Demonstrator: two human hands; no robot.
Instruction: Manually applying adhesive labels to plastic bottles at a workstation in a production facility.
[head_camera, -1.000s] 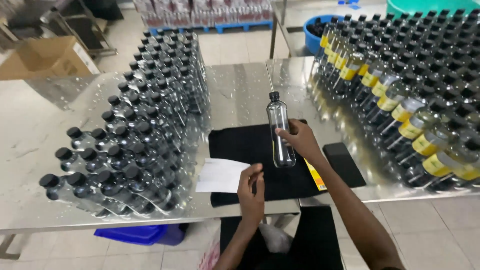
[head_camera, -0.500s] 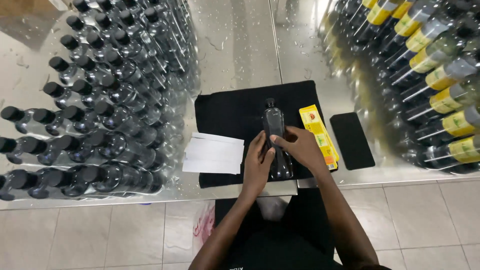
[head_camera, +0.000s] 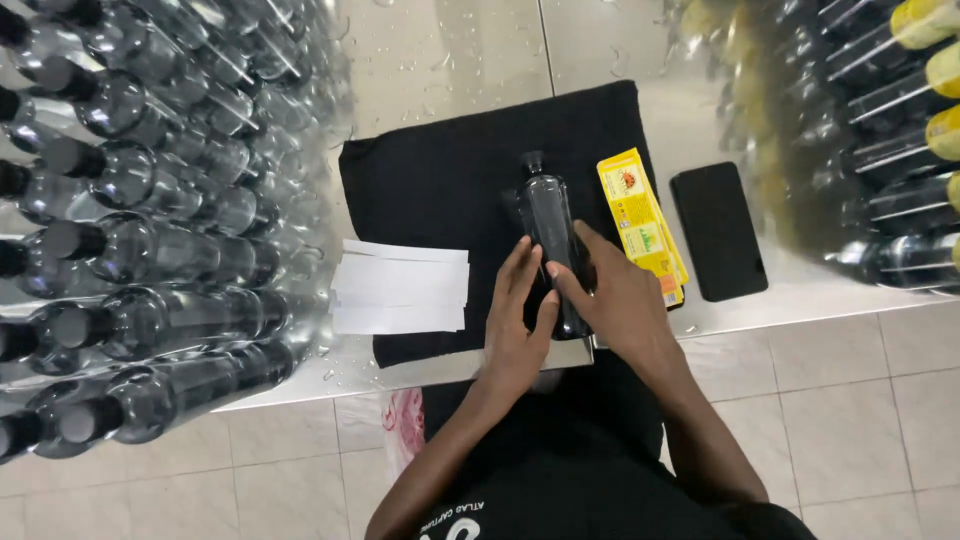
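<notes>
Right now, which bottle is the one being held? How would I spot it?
Find the black cloth on the steel table. The bottle lies on it alone, black-capped, under the left hand and right hand, away from the crowded rows.

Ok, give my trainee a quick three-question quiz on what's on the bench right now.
1. True or false: both hands are on the clear bottle.
2. What lies directly under the bottle? A) black cloth B) bare steel C) white paper
3. Fill in: the yellow label strip lies between the bottle and the black ____.

Key
1. True: the left hand and right hand both touch it.
2. A, the black cloth.
3. Phone. The white paper stack sits on the bottle's other side.
</notes>
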